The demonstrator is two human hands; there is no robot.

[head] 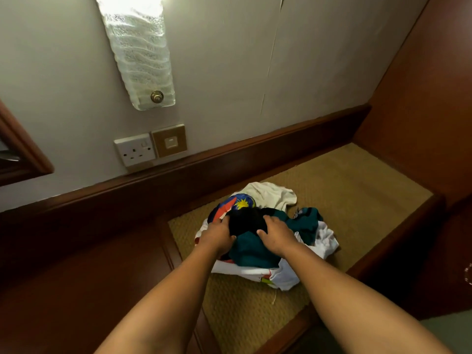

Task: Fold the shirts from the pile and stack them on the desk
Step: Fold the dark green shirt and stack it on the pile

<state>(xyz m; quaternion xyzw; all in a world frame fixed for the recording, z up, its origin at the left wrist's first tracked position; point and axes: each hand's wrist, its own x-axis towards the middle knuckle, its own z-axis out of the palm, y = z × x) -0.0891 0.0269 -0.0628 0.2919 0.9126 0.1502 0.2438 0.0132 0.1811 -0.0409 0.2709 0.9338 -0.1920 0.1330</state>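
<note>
A pile of crumpled shirts [260,254] lies on a woven tan surface [352,200] set in dark wood. On top sits a black shirt [246,221], over a teal shirt [251,251]. A cream shirt [270,194], a shirt with a flag print [236,203] and white shirts [324,241] lie around them. My left hand [218,235] grips the black shirt's left side. My right hand [277,233] grips its right side, its fingers curled into the cloth.
A wooden desk top [84,272] lies to the left of the woven surface. A wooden cabinet side [421,111] rises on the right. On the wall behind are a socket [135,149], a switch plate [169,141] and a lit glass lamp [139,47].
</note>
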